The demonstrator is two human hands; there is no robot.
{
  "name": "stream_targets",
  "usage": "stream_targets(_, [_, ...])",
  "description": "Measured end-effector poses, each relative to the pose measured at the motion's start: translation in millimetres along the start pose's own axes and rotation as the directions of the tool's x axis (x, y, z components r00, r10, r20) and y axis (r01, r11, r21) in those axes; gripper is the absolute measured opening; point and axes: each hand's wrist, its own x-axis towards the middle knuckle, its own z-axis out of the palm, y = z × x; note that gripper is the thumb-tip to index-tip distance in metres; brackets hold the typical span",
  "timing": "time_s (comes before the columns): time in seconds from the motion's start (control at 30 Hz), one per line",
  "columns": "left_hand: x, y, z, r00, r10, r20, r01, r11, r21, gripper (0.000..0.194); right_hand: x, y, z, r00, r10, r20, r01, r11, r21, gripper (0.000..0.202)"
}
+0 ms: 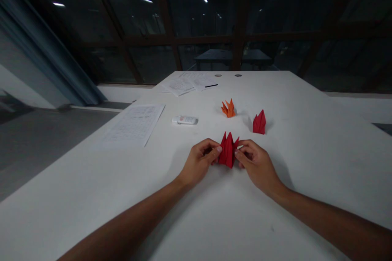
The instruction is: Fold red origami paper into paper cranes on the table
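A folded red origami piece [228, 151] with several upright points is held just above the white table [196, 220]. My left hand [202, 157] pinches its left side between thumb and fingers. On the opposite side, my right hand [252, 161] grips the right edge, thumb facing me. Fingertips behind the paper are partly hidden. Beyond it stands an orange origami piece [228, 109] with spread points. A second red origami piece [259, 122], narrower and folded together, stands to the right of the orange one.
A white bottle-like item [185, 120] with printing lies left of the orange origami. Printed sheets [134, 124] lie on the left side, and more papers [186, 82] at the far end, with a dark strip [211, 85]. Two small round discs [238, 75] sit near the far edge.
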Motion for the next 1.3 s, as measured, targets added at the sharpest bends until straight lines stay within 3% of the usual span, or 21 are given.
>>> stream_targets(0.3, [0,-1,-6.0,0.99,0.028,-0.137,-0.027,1.0,0.008,0.024,1,2,-1,0.997,-0.058,-0.046,0.063,0.991,0.114,0.018])
stream_targets(0.57, [5,-4,-5.0,0.978,0.012,-0.209,-0.051,0.982,-0.182,0.024,-4,-5,-1,0.976,-0.212,-0.047,0.216,0.968,0.125,0.007])
stream_targets(0.77, [5,-1,-5.9,0.963,-0.089,-0.253,-0.023,0.911,-0.411,0.041,-11,-6,0,0.935,-0.352,-0.029,0.353,0.935,0.021,0.002])
stream_targets(0.93, [1,1,-2.6,0.966,-0.204,-0.158,0.092,0.845,-0.527,0.033,-16,-2,1,0.893,-0.446,0.056,0.449,0.892,-0.057,0.013])
stream_targets(1.0, [-3,4,1.3,0.963,-0.242,-0.123,0.143,0.837,-0.529,0.044,-19,-3,0,0.872,-0.481,0.089,0.488,0.864,-0.12,0.016])
stream_targets(1.07, [-6,8,4.6,0.971,-0.23,-0.071,0.159,0.834,-0.528,0.05,-21,-5,0,0.848,-0.511,0.14,0.529,0.833,-0.164,0.019])
stream_targets(1.2, [-7,13,4.1,0.981,-0.192,-0.028,0.149,0.838,-0.525,0.044,-24,-13,-3,0.815,-0.503,0.288,0.556,0.819,-0.142,0.025])
stream_targets(1.3, [-5,13,0.7,0.984,-0.179,-0.01,0.148,0.842,-0.519,0.048,-23,-18,-4,0.837,-0.451,0.31,0.5,0.86,-0.101,0.018])
